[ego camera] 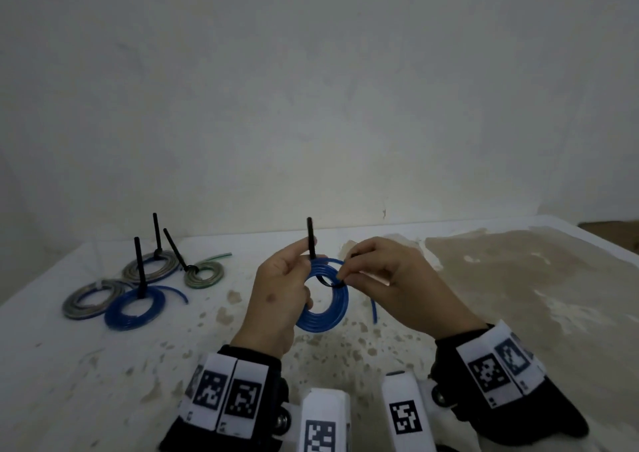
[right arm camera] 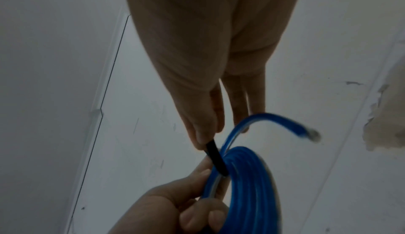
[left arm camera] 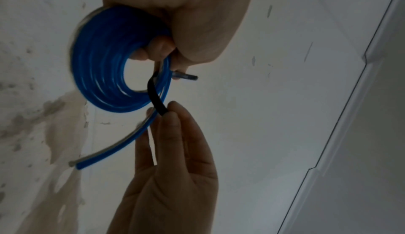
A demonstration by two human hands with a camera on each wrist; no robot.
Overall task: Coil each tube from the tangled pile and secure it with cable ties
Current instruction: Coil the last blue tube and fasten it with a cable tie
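A blue tube coil is held upright above the table between both hands. My left hand grips the coil's left side, and against its top it pinches a black cable tie whose tail sticks straight up. The tie's other end passes through the coil's hole, where my right hand pinches it. In the left wrist view the black tie curves from the blue coil into the right hand's fingertips. A loose tube end hangs at the right.
Several tied coils lie at the table's left: a blue coil and three grey-green ones, most with black tie tails standing up. The white table has a worn brown patch on the right. A wall stands close behind.
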